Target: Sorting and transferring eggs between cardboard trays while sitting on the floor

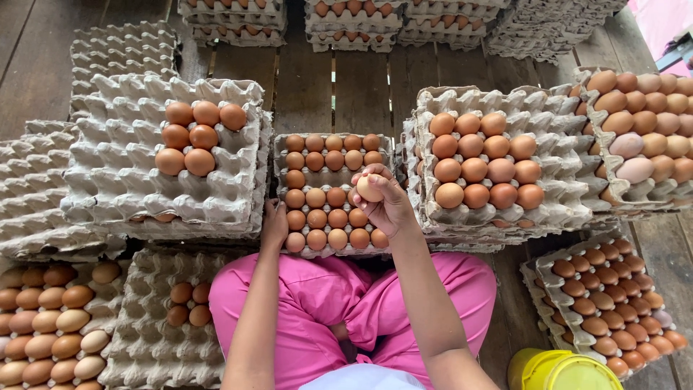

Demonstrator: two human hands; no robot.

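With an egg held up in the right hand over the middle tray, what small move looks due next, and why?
Probably setting the egg into an open cup. The right hand holds it above the middle tray, which looks nearly full, while the left hand rests at that tray's near edge. The tray to the right has free cups closest, so a short carry there seems likely.

Dark plank floor (364, 94); egg tray stacks (166, 155), yellow bucket (556, 370).
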